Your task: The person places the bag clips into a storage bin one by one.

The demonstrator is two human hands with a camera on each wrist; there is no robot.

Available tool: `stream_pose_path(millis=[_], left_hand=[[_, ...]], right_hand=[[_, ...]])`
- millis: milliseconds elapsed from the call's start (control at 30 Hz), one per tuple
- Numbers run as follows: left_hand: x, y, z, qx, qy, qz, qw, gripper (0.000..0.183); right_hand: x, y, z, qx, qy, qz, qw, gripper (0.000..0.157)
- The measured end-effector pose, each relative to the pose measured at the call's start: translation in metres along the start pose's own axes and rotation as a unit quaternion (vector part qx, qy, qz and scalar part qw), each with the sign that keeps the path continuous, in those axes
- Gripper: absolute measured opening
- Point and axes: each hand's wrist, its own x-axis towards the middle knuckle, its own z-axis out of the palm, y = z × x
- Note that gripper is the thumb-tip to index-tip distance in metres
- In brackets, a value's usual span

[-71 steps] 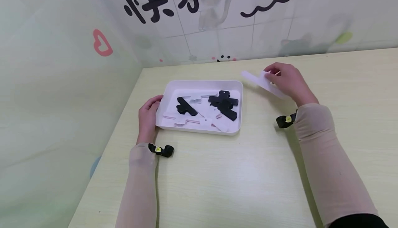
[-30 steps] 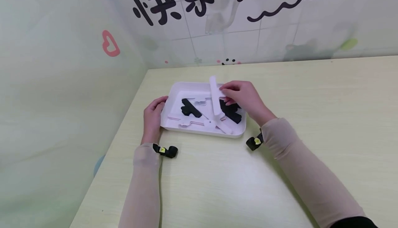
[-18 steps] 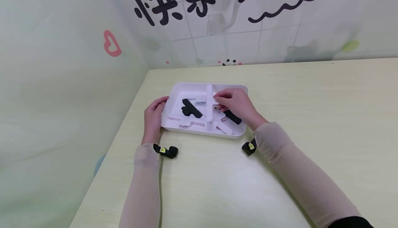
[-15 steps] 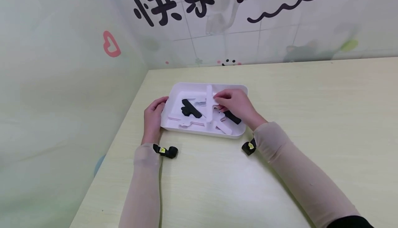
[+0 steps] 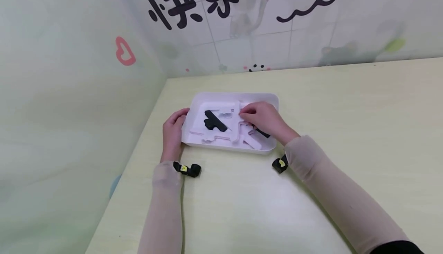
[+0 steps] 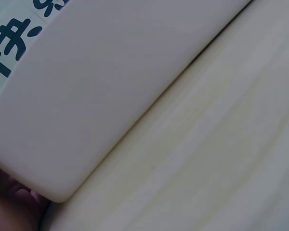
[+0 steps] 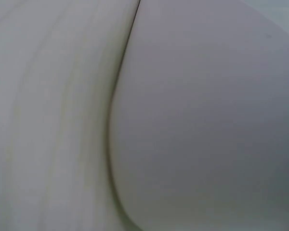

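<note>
A white tray [image 5: 228,151] stands on the table in the head view. My left hand [image 5: 172,134] grips its left end at the rim; in the left wrist view, part of the left hand [image 6: 12,199] shows beneath the corner of the tray wall [image 6: 96,86]. Reaching in from the right, my right hand [image 5: 266,118] pinches a white plastic clip [image 5: 236,131] with a long straight bar, low among the other pieces. A black clip [image 5: 215,121] lies left of it. Another black clip [image 5: 263,132] is mostly hidden under my right hand. The right wrist view shows only tray wall [image 7: 207,115] and table.
Several more white pieces, such as a slim one [image 5: 252,142], lie in the tray. The pale wooden table [image 5: 235,208] meets a printed back wall [image 5: 311,34] behind the tray and a hanging sheet [image 5: 69,131] at the left.
My right hand has brought the white clip from right of the tray to inside it and lowered it among the pieces. My left hand has kept its grip on the tray.
</note>
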Motion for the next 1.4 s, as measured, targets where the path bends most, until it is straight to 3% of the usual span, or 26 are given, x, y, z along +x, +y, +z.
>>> stream_pose_path(millis=[167, 600, 867, 1400], left_hand=[[0.0009, 0.0003, 0.0007, -0.004, -0.002, -0.002, 1.0, 0.023], [0.0013, 0.0015, -0.0009, 0.001, 0.005, 0.003, 1.0, 0.023], [0.0005, 0.0042, -0.0003, 0.007, 0.005, -0.004, 1.0, 0.023], [-0.0005, 0.0015, -0.0022, 0.003, -0.001, -0.008, 1.0, 0.024]], right_hand=[[0.001, -0.0004, -0.001, -0.011, -0.005, 0.004, 1.0, 0.02], [0.0025, -0.0011, -0.0014, -0.074, -0.015, -0.044, 0.996, 0.027], [0.0014, -0.0044, -0.0043, -0.072, -0.052, -0.037, 0.995, 0.032], [0.001, -0.0006, 0.0001, -0.054, -0.068, -0.05, 0.995, 0.032]])
